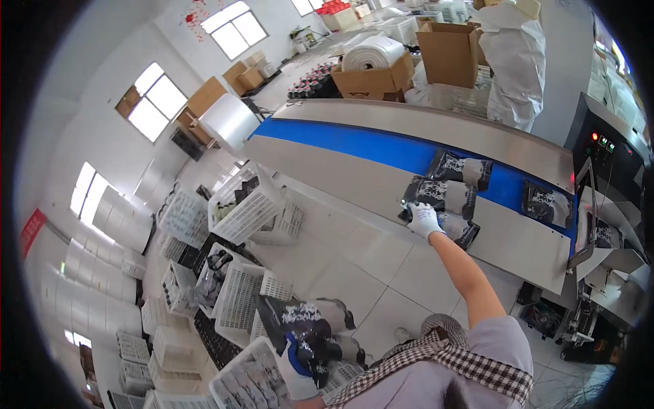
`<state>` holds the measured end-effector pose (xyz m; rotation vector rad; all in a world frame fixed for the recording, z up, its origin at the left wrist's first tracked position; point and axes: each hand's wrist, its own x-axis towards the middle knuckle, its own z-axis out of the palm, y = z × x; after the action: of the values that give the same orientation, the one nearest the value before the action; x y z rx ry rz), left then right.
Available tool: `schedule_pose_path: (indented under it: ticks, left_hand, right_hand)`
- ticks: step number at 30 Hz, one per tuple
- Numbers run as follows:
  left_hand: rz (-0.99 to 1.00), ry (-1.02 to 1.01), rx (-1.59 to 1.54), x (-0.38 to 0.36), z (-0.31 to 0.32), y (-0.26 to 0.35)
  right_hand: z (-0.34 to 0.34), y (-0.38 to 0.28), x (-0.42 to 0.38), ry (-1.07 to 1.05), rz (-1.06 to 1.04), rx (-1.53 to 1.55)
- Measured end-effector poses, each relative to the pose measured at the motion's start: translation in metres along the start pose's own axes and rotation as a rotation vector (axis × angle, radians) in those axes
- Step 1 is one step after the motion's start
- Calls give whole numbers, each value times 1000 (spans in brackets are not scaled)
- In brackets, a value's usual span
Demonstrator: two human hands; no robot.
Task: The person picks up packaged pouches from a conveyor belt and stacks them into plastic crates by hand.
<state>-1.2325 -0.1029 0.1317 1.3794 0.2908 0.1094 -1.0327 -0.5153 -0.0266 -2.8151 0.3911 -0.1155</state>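
Note:
My right hand (424, 219), in a white glove, reaches to the near edge of the conveyor table. Its fingers are closed at the left end of a black-and-grey packet with white print (446, 195). Another such packet (458, 230) lies partly under that hand, overhanging the table edge. Low on the left, my left hand (298, 380), also gloved, is closed around a bunch of similar packets (306, 317), held above the crates. Its fingers are partly hidden by the packets and something blue. Two more packets, one nearer (460, 169) and one farther right (547, 203), rest on the blue belt (354, 146).
A machine with lit buttons (603, 142) stands at the belt's right end. White plastic crates (238, 293) are stacked left, some filled with dark items. Beyond the table are cardboard boxes (446, 54) and a white roll (372, 53). Tiled floor (340, 262) lies between.

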Motion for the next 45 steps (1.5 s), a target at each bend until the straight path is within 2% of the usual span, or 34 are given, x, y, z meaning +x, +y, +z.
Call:
schedule_pose_path:
  ticks: [1,2,4,6,8,11,12,14,16,17,18,20,21,24,26,28,30,31,32,33,34,36,38,40,41,42,43,45]
  left_hand:
    - [-18,-51,-3,21,9,2]
    - [-34,-103,-8,42,22,4]
    - [-19,-167,-76,85,69,18]
    - [-81,-220,-181,140,95,11]
    - [-100,-282,-241,173,147,24]
    - [-190,-487,-364,231,200,21]
    - [-198,-544,-373,238,222,29]
    - [-198,-551,-429,280,252,24]
    - [-168,-597,-421,330,279,11]
    - [-163,-609,-437,363,286,-6]
    - [-162,-618,-451,396,293,-24]
    - [-175,-637,-451,444,310,-55]
    - [-226,-648,-468,465,316,-73]
    - [-309,-657,-356,531,309,-125]
    - [-379,-720,-320,576,285,-151]
    - [-559,-514,-159,592,263,-164]
    - [-443,-444,42,613,244,-183]
    - [-386,-410,143,618,241,-184]
    - [-376,-403,161,624,239,-184]
    - [-363,-398,173,621,245,-178]
    - [-351,-390,184,624,250,-174]
    - [-334,-423,233,636,260,-170]
    - [-306,-477,290,640,279,-160]
    - [-301,-529,334,654,299,-161]
    - [-288,-565,378,659,309,-158]
    - [-272,-601,421,664,314,-156]
    - [-254,-675,303,680,318,-172]
    - [-276,-757,337,676,334,-156]
  right_hand:
    - [4,3,-1,52,-65,111]
    - [2,13,-1,128,-4,190]
    - [-46,27,-17,296,119,345]
    - [-65,57,-25,538,417,284]
    - [-65,90,-25,590,769,281]
    - [-25,137,-8,182,726,316]
    - [-6,143,-4,268,664,323]
    - [26,152,16,268,705,694]
    - [24,133,38,360,675,687]
    - [44,140,51,408,650,696]
    - [-2,119,61,218,694,888]
    - [29,134,90,285,561,690]
    - [27,131,103,281,562,632]
    - [36,137,154,184,537,600]
    - [40,135,178,244,534,604]
    - [48,139,200,215,602,631]
    - [32,128,213,232,666,668]
    - [19,127,217,149,667,659]
    - [65,151,227,237,663,582]
    - [64,154,227,218,713,570]
    - [50,147,226,197,761,556]
    - [9,121,210,179,778,289]
    - [-24,74,206,427,896,155]
    - [-43,30,217,427,781,242]
    - [-31,12,228,466,666,204]
    - [-19,-2,243,351,582,233]
    - [-4,-15,262,299,514,309]
    - [19,-39,305,225,462,404]
